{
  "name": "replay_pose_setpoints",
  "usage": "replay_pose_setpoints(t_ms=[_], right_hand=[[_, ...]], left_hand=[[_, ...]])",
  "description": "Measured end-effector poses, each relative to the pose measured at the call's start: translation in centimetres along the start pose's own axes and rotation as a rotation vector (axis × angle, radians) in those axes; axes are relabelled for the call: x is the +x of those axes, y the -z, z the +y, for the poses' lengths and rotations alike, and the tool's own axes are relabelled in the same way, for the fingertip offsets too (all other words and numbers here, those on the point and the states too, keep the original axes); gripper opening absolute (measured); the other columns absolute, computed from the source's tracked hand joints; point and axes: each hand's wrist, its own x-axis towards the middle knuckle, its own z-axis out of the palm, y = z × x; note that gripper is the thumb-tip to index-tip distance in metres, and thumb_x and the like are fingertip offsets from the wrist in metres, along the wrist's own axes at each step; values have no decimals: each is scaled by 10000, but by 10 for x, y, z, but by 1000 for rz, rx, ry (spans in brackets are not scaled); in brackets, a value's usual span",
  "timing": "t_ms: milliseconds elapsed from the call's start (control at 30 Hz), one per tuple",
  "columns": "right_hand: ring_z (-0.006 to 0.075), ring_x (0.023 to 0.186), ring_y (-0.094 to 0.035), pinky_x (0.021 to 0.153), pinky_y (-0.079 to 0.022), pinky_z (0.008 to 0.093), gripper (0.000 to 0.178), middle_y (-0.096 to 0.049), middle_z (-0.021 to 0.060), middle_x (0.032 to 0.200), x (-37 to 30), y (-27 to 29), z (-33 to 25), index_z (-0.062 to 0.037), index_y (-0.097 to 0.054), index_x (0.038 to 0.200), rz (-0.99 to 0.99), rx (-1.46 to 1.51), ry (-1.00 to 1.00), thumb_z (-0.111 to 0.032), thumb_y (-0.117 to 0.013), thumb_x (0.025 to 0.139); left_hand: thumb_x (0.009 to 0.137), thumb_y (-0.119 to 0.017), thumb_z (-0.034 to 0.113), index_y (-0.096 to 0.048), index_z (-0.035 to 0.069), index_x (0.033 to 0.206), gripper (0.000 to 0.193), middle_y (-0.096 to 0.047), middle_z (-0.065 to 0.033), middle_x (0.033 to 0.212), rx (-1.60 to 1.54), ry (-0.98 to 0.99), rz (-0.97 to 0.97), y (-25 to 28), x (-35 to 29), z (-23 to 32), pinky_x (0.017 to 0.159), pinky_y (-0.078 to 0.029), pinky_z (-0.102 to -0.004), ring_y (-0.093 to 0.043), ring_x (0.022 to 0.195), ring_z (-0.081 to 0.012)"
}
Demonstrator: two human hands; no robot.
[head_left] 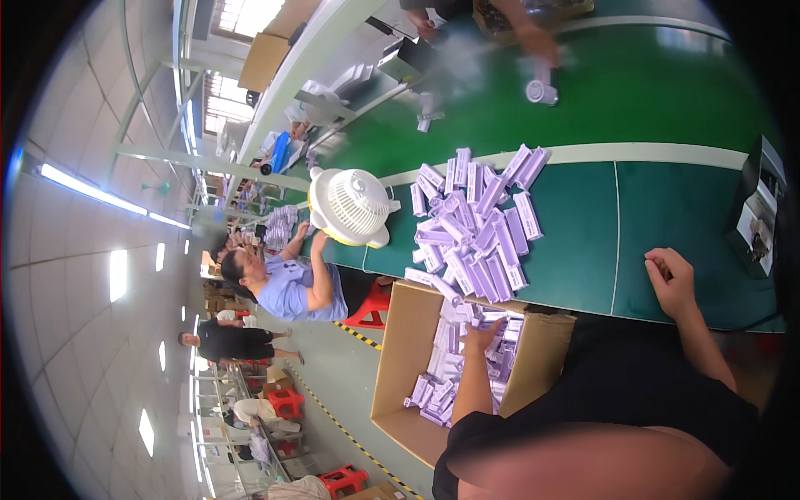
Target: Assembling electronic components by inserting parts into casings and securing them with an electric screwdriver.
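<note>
My left hand (478,336) reaches down into an open cardboard box (402,350), its fingers apart over the lilac plastic pieces (433,400) inside. I see no piece held in it; its fingertips are partly lost among the pieces. My right hand (672,282) rests at the near edge of the green work table (575,233), fingers curled in, nothing visible in them. To its left on the table lies a loose heap of long lilac plastic housings (479,221), several hanging over the edge above the box.
A white fan (350,207) stands left of the heap. A dark box-shaped device (757,208) sits at the far right. Beyond a pale rail, a green conveyor belt (633,92) carries lilac parts, with another person's hand (537,43) over one. A seated co-worker (292,283) is at left.
</note>
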Motion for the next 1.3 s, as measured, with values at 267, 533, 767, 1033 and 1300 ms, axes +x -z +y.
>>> replay_pose_setpoints(t_ms=[267,533,767,1033,1300], right_hand=[[57,609,-501,557,-402,231,73,-585,-2,756,3,1,-4,-27,-706,992,-27,53,-25,6,-707,927],[64,612,-507,565,-408,234,72,-585,7,761,3,2,-4,-20,-702,985,-43,62,-20,16,-706,923],[70,613,-513,563,-410,236,74,-582,10,768,5,3,-5,-20,-702,985,-50,37,-5,16,-709,920],[79,605,-514,554,-409,242,79,-584,14,765,7,3,-12,-24,-705,981,-58,47,34,15,-717,914],[85,598,-519,548,-407,243,86,-590,22,769,-7,19,6,-21,-708,972,-14,33,-60,25,-725,901]], left_hand=[[663,-830,706,-123,102,1682,1379,-245,-387,1635,1,185,-51,-5,29,-25,1241,-259,-601,-230,1536,-549],[653,-867,565,-213,61,1649,1294,-418,-314,1579,-101,57,-84,-4,7,-18,1235,-300,-556,-390,1471,-498],[691,-783,654,-18,31,1662,1384,-571,-289,1466,136,138,-11,-6,-10,0,1197,-364,-490,-533,1397,-422],[748,-793,607,0,213,1684,1289,-513,-329,1503,-199,41,-62,-87,115,-75,1198,-127,-753,-493,1426,-442],[751,-734,374,-28,15,1652,1200,-624,-365,1330,-68,-56,95,-17,-61,36,1108,-468,-517,-628,1239,-487]])
